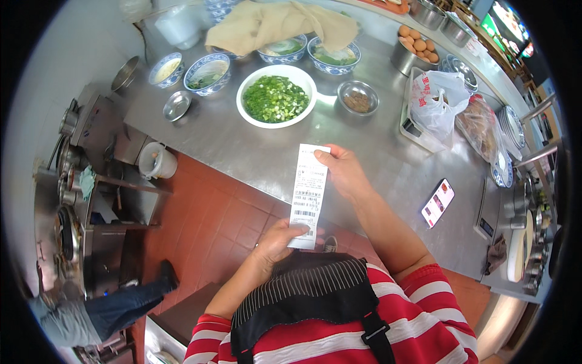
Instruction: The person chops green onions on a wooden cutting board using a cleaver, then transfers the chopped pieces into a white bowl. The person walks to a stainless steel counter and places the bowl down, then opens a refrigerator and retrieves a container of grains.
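Observation:
A long printed paper receipt (307, 195) is stretched out before me at the edge of a steel table. My left hand (279, 236) pinches its lower end, thumb on top. At its upper end, my right hand (341, 168) grips the corner between thumb and fingers. Beyond the paper stands a white bowl of chopped green onions (276, 98). To its right is a small metal bowl with brown contents (358, 100). Blue-and-white bowls (207, 75) with greens stand behind, some partly under a beige cloth (277, 25). A lit smartphone (438, 203) lies on the table at right.
A pot of eggs (416, 45), a tray with a white plastic bag (436, 100) and a digital scale (486, 214) line the right side. A white bucket (158, 160) stands left of the table. Another person's leg (132, 311) shows at lower left, near the cooking equipment.

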The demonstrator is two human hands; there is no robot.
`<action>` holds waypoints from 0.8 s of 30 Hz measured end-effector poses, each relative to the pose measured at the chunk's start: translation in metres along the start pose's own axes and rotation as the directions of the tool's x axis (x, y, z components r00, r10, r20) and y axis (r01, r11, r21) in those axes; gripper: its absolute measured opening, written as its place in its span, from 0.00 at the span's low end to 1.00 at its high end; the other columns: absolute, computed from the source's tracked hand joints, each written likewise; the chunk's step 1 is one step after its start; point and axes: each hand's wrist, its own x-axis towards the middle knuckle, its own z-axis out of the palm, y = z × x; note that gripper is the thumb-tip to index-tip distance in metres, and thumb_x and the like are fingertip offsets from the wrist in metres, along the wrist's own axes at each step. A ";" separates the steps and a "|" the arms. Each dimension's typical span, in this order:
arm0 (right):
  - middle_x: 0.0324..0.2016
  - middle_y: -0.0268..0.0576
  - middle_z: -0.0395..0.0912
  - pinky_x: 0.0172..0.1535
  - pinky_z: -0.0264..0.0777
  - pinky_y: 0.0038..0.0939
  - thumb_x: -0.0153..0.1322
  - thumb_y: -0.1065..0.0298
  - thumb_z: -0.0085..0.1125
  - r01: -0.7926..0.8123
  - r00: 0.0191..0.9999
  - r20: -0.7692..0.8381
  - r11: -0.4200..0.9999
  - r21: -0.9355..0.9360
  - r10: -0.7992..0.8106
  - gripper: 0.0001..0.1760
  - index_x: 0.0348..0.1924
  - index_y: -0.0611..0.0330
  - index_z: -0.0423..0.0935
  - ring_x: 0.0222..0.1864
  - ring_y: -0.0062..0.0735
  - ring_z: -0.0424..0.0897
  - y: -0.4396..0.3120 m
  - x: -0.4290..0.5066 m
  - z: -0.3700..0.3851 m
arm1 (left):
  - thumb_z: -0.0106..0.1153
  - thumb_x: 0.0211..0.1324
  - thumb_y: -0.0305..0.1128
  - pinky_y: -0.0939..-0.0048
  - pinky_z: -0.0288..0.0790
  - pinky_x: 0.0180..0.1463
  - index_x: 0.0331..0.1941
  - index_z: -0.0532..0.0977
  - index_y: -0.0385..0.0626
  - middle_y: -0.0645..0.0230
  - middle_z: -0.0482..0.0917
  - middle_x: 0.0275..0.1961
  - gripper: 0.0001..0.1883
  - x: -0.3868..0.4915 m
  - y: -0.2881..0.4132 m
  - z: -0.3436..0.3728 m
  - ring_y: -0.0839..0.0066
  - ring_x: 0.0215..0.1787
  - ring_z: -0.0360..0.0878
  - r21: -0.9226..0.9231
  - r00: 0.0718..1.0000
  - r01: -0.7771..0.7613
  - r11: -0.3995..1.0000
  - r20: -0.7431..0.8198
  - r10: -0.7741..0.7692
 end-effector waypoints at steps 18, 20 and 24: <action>0.39 0.49 0.79 0.42 0.73 0.30 0.71 0.70 0.49 0.075 0.926 -0.248 0.782 -0.619 -0.285 0.17 0.53 0.62 0.72 0.39 0.30 0.78 0.017 -0.008 -0.025 | 0.60 0.53 0.45 0.53 0.71 0.40 0.41 0.72 0.37 0.46 0.80 0.33 0.21 0.048 0.002 -0.033 0.48 0.37 0.79 0.910 0.889 0.025 0.413 -0.209 0.407; 0.43 0.47 0.78 0.43 0.74 0.30 0.70 0.72 0.51 0.117 0.941 -0.279 0.958 -0.261 -0.191 0.19 0.54 0.63 0.70 0.45 0.27 0.77 0.017 -0.017 -0.034 | 0.57 0.56 0.44 0.59 0.70 0.34 0.39 0.71 0.38 0.55 0.79 0.29 0.19 0.043 0.000 -0.039 0.58 0.30 0.78 0.836 0.910 0.003 0.549 -0.229 0.344; 0.45 0.46 0.77 0.47 0.73 0.33 0.71 0.69 0.52 0.156 0.987 0.058 0.984 -0.092 -0.151 0.23 0.58 0.65 0.65 0.46 0.32 0.77 0.036 -0.037 -0.059 | 0.50 0.62 0.38 0.75 0.58 0.21 0.38 0.72 0.40 0.74 0.67 0.20 0.12 0.034 0.012 -0.032 0.80 0.18 0.63 0.333 0.996 0.034 0.942 0.063 -0.058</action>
